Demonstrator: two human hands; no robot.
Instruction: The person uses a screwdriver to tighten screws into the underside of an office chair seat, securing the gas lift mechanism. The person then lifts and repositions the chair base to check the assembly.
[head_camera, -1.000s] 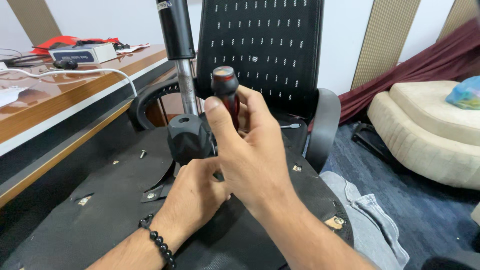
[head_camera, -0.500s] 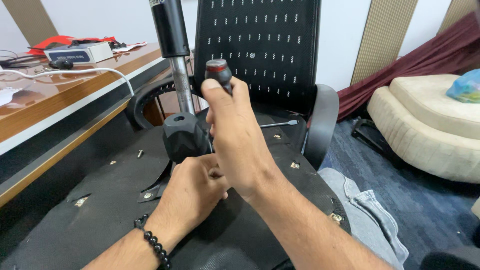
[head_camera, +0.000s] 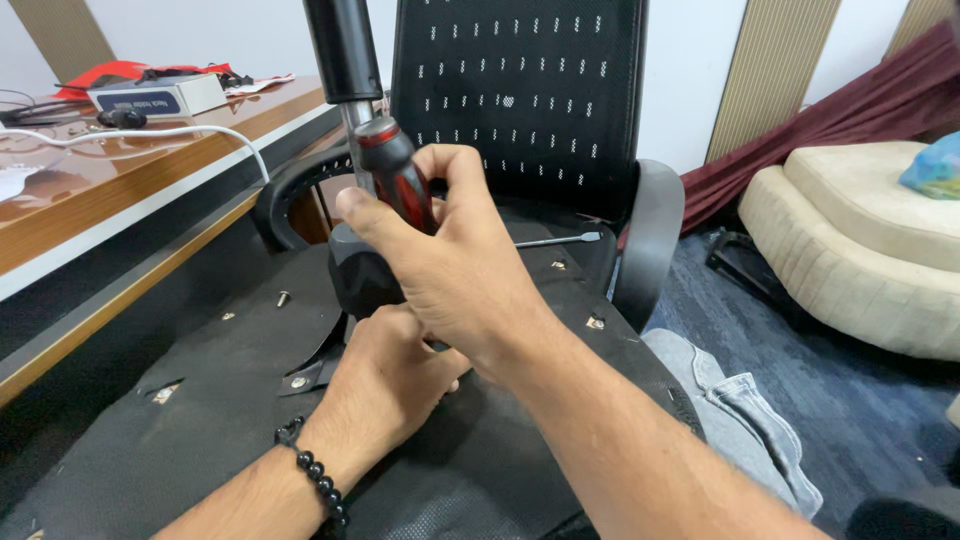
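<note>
Centrally, right hand (head_camera: 470, 270) gripping screwdriver (head_camera: 398, 180), left hand (head_camera: 385, 385) beneath

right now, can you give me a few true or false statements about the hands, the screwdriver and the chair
1. The right hand grips a red and black screwdriver handle. True.
2. The left hand wears a watch. False: a black bead bracelet is on that wrist.
3. The left hand rests on the upturned chair seat near the black mechanism. True.
4. The chair's gas cylinder lies flat on the floor. False: it stands upright.
5. A loose screw lies on the seat underside. True.
</note>
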